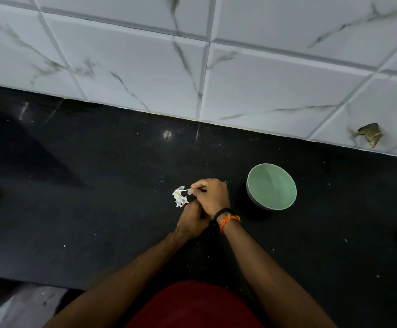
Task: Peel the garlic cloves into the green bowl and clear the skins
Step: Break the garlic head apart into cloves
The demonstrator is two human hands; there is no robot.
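Beside hands: skins (touching).

The countertop was dark polished stone, faintly glossy and speckled with pale flecks. The wall tiles were smooth white ceramic with grey marble veining and a satin sheen. The green bowl had a smooth, matt finish; its material could not be determined. The garlic skins were thin, papery and translucent white. The orange wrist thread was woven cord.
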